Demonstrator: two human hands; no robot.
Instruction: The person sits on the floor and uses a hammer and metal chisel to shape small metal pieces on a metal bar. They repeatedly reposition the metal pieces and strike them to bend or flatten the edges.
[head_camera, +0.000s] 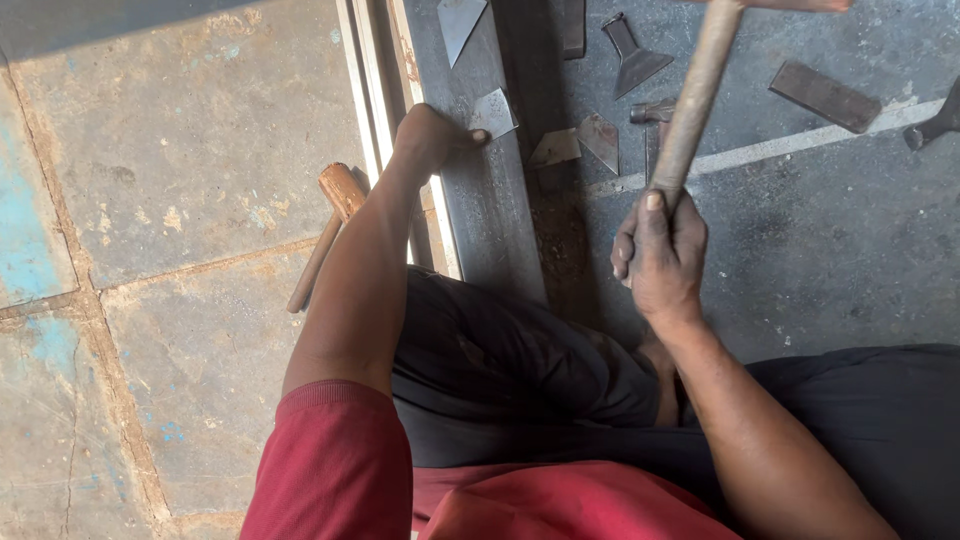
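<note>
Red sleeves fill the foreground; the right hand is clenched around a raised wooden hammer handle, while a small grey metal plate is pinned on the long steel bar by the left hand.

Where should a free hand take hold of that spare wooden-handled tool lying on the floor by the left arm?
Probably at the thick rounded end of the spare wooden handle, coming from the open floor on its left. That end lies clear, while the left forearm crowds its right side. The handle lies slanted on the floor, so a grip across it from above suits.
</note>
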